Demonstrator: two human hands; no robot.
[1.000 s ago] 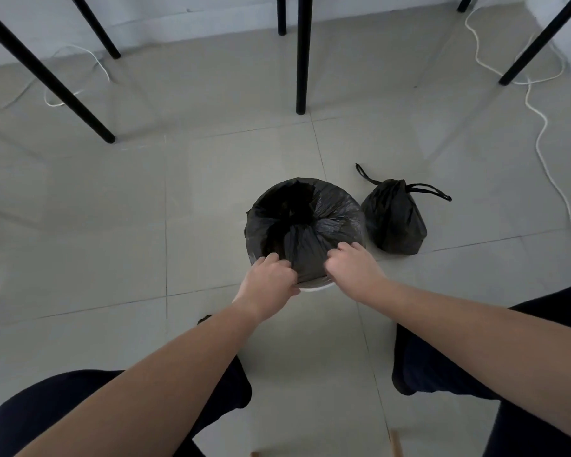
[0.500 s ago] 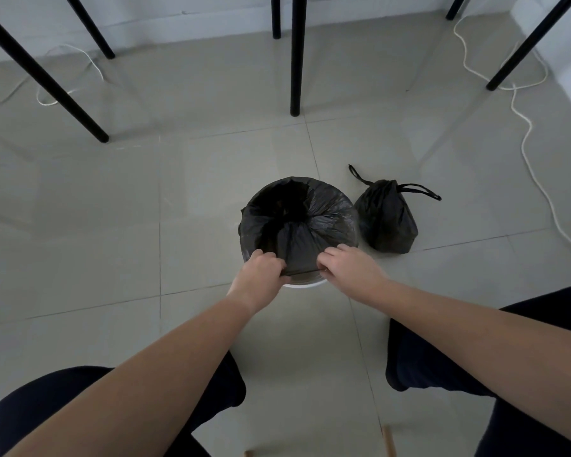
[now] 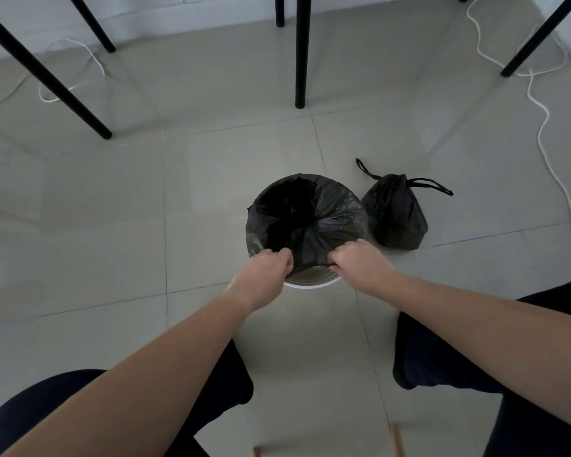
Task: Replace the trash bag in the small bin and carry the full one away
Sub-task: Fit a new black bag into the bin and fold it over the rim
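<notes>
Near the viewer, both hands are closed on the loose edge of the black trash bag (image 3: 330, 222) at the near rim of the small white bin (image 3: 310, 285). A fold is gripped in the curled fingers of the left hand (image 3: 264, 268), and the film is pinched by the right hand (image 3: 360, 262) just beside it. The bag is draped over the bin's mouth. A tied, full bag (image 3: 396, 219) is set just right of the bin on the tiled floor (image 3: 112, 225). Beyond the bin, black furniture legs (image 3: 299, 51) and a white cable (image 3: 541, 127) are seen.
</notes>
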